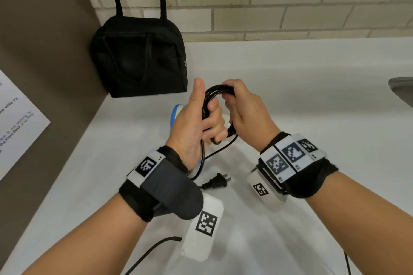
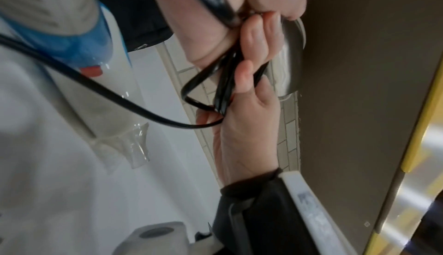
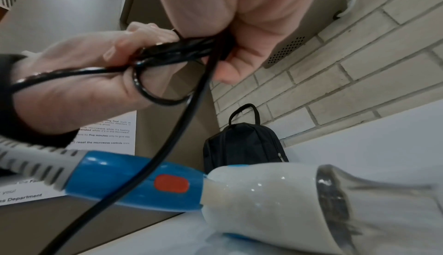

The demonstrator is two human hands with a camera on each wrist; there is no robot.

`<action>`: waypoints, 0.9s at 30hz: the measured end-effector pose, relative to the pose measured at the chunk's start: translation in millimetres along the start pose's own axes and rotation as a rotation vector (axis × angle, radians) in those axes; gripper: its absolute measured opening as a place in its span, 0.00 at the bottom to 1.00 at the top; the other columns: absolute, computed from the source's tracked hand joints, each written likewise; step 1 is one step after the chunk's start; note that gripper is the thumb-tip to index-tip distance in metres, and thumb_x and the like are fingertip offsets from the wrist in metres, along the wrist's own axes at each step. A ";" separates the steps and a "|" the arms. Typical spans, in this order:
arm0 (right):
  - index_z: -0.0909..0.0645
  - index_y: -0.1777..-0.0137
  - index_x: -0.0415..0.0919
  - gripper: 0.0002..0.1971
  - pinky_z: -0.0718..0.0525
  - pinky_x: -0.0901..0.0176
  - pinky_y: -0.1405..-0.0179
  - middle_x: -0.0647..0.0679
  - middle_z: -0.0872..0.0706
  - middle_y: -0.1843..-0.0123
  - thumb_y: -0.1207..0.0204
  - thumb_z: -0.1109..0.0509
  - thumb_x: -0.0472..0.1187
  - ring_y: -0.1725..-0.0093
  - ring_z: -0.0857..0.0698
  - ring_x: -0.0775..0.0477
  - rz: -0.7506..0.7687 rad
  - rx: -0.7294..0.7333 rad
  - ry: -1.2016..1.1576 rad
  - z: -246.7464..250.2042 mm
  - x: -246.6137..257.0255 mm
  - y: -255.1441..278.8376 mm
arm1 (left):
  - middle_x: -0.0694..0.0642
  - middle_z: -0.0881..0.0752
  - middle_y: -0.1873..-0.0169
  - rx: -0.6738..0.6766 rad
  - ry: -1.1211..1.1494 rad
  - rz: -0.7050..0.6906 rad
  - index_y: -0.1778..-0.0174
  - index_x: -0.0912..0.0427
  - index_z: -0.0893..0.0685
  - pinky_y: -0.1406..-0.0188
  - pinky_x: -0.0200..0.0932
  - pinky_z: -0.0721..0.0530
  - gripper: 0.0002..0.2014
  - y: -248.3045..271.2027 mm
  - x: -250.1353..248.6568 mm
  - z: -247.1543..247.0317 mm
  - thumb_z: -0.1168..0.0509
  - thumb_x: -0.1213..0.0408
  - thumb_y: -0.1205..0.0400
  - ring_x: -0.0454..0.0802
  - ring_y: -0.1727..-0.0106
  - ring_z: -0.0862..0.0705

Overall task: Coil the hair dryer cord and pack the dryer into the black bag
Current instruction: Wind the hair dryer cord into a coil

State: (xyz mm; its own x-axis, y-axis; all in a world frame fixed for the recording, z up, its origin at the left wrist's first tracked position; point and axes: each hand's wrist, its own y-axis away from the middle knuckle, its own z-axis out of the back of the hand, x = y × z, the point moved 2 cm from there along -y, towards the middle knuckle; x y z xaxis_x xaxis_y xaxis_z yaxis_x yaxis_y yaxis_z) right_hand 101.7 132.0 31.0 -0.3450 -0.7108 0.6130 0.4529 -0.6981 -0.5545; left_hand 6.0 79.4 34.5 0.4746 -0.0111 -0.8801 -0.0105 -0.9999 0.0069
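- Gripping a bundle of black cord (image 1: 209, 105) loops, the left hand (image 1: 192, 125) has its fingers curled round the strands and its thumb standing straight up.
- Beside it, the right hand (image 1: 245, 109) closes over the top of the same coil, fingers bent down round the loops; the two hands touch at the bundle.
- From the right wrist view, several loops are bunched between both fists and one free strand drops away below them.
- That loose length runs down to the plug (image 1: 216, 182), which lies flat on the white counter (image 1: 312, 87) near the left wrist.
- Under the hands lies the hair dryer (image 3: 263, 198) on its side on the counter: white body, blue handle, orange-red switch (image 3: 171, 183), with a clear nozzle at its end.
- Far left, the black bag (image 1: 138, 56) stands upright in the corner, against the brown side panel (image 1: 44, 29) and the pale brick wall (image 1: 290, 2), handles up; whether its zip is undone cannot be told.
- A printed notice (image 1: 15, 123) hangs on the brown panel at left.
- At the far right edge, part of a metal sink (image 1: 402, 89) shows.
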 end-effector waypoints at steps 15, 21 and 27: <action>0.24 0.53 0.48 0.09 0.24 0.76 0.76 0.55 0.17 0.60 0.23 0.39 0.32 0.73 0.19 0.66 -0.304 -0.099 -0.511 -10.7 -0.3 3.4 | 0.45 0.38 0.89 -0.085 0.095 0.100 0.76 0.54 0.38 0.93 0.31 0.46 0.22 0.4 3.1 -1.0 0.52 0.48 0.17 0.38 0.91 0.44; 0.21 0.53 0.46 0.12 0.22 0.75 0.53 0.57 0.16 0.58 0.23 0.41 0.29 0.58 0.17 0.69 -0.293 -0.175 -0.573 -18.7 -2.7 1.9 | 0.46 0.37 0.89 -0.114 0.106 0.034 0.75 0.54 0.33 0.79 0.37 0.19 0.22 3.1 8.8 -5.4 0.53 0.47 0.17 0.41 0.88 0.38; 0.25 0.42 0.50 0.14 0.21 0.73 0.51 0.58 0.17 0.56 0.23 0.37 0.33 0.57 0.17 0.67 -0.227 -0.050 -0.521 -12.4 2.1 5.0 | 0.44 0.39 0.90 -0.079 0.027 -0.005 0.78 0.52 0.36 0.91 0.31 0.43 0.23 6.3 4.6 3.7 0.54 0.48 0.17 0.39 0.90 0.44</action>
State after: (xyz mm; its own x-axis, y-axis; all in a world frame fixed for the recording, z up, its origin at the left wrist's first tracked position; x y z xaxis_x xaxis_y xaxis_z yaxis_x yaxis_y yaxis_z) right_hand 93.0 126.0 22.5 0.0271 -0.4149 0.9095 0.3708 -0.8407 -0.3946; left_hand 4.9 73.1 28.7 0.4982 -0.0050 -0.8671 0.0606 -0.9973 0.0406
